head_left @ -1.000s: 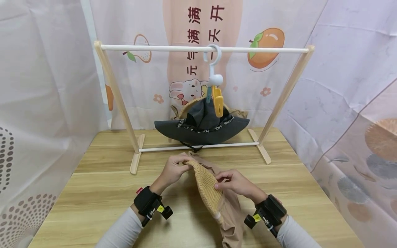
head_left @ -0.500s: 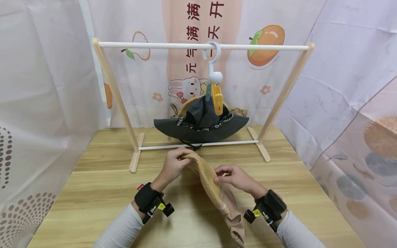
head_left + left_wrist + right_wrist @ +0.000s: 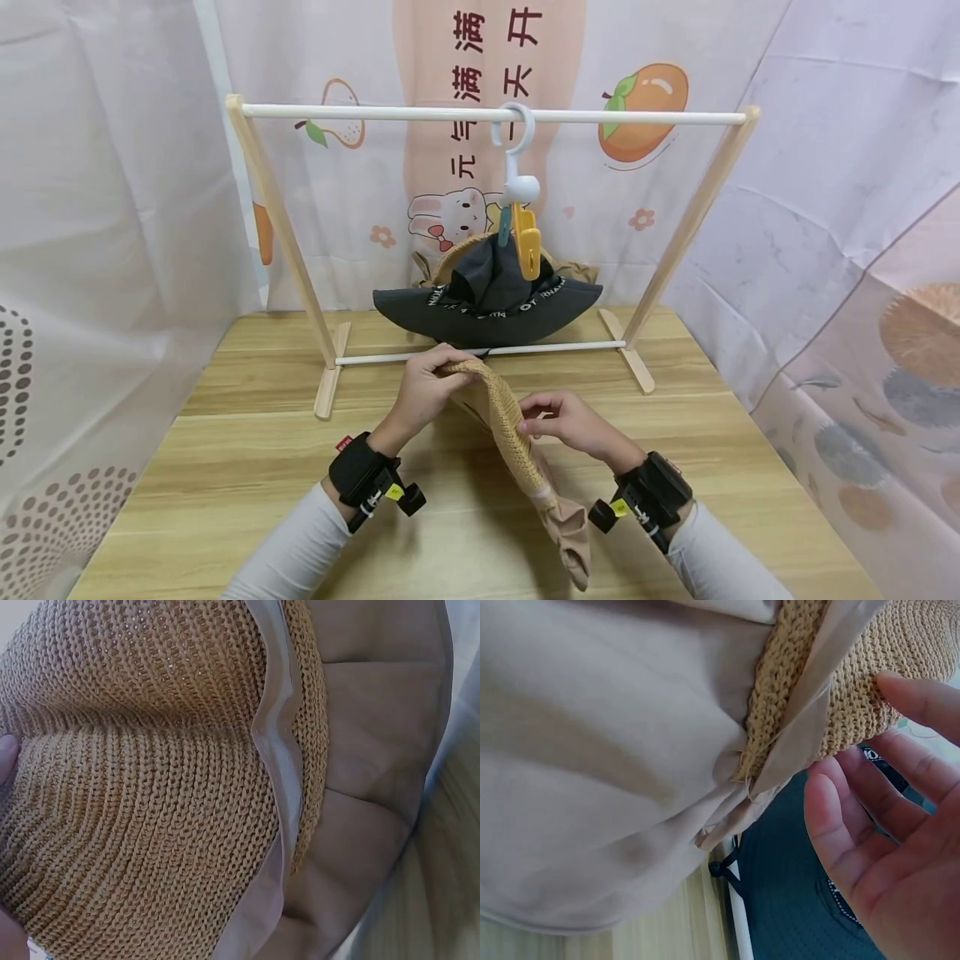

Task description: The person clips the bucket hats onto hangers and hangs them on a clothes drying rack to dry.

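Note:
A tan sun hat (image 3: pixel 510 429), with a knitted straw part and beige cloth, hangs between my two hands above the table. My left hand (image 3: pixel 424 390) pinches its upper left edge between thumb and fingers. On the other side, my right hand (image 3: pixel 576 427) holds the straw edge, thumb (image 3: pixel 919 701) on the knit and fingers beneath it. Folded beige cloth (image 3: pixel 375 727) borders the straw in the left wrist view, where little of the left hand shows. Beyond the hands, a dark bucket hat (image 3: pixel 487 325) hangs from a yellow clip (image 3: pixel 528 250).
A wooden rack (image 3: pixel 285 242) with a white top rod (image 3: pixel 360 112) stands at the back of the table (image 3: pixel 247 483). A white hook (image 3: pixel 516 142) hangs on that rod. Another straw-edged tan hat (image 3: pixel 450 265) shows behind the dark one. Printed curtains (image 3: pixel 112 208) surround the table.
My left hand has lifted its edge of the sun hat slightly up and forward. The hat has turned, so less of its straw face shows; its cloth end has risen. The right hand barely moved.

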Tool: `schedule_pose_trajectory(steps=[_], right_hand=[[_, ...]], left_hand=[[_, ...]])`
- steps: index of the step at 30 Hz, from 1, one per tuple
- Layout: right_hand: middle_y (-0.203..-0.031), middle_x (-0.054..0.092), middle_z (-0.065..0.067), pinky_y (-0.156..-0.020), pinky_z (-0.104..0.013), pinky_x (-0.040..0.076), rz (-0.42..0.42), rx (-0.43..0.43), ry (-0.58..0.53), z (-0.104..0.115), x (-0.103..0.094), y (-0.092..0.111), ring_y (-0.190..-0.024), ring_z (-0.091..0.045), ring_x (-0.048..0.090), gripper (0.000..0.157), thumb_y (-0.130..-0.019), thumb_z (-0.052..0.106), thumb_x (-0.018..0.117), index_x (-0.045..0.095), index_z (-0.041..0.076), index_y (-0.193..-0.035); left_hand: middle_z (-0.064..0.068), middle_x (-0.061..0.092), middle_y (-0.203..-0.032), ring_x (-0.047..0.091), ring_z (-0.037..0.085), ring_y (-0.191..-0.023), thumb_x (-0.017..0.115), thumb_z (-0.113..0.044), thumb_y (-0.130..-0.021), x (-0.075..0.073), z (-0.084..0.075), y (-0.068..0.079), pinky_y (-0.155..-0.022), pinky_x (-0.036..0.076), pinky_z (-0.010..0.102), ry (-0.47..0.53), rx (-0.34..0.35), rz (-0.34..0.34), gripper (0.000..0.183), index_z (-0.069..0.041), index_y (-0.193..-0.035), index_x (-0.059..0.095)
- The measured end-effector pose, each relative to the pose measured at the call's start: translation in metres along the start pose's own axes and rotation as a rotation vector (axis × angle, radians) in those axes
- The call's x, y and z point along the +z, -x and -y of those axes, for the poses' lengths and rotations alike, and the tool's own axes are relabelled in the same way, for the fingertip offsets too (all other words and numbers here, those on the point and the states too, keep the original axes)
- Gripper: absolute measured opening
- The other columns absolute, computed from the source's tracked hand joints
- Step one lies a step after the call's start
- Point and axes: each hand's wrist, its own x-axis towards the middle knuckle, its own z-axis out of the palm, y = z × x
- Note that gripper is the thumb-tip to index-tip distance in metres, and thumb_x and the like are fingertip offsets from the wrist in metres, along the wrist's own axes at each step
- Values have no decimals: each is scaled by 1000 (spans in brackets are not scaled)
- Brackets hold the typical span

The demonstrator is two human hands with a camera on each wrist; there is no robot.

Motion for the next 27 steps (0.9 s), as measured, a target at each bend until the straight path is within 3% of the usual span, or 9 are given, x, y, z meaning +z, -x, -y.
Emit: schedule_pose_trajectory(steps=[10, 27], right_hand=[[-95, 66, -22, -68, -26, 54, -18, -15, 5, 11, -2, -4, -83, -15, 61, 26, -84, 9, 66, 65, -3, -106], [-94, 66, -23, -67, -24, 54, -16, -60, -2, 20, -4, -9, -82, -17, 61, 23, -84, 3, 63, 65, -6, -106]], left_hand=[[18, 65, -82, 58, 12, -75, 72, 0, -76, -1, 20, -1, -64, 51, 17, -20, 14, -15, 16, 1, -91, 71], [9, 66, -81, 60, 15, -75, 74, -12, -77, -2, 12, -8, -65, 51, 19, -51, 78, -34, 14, -6, -89, 72]])
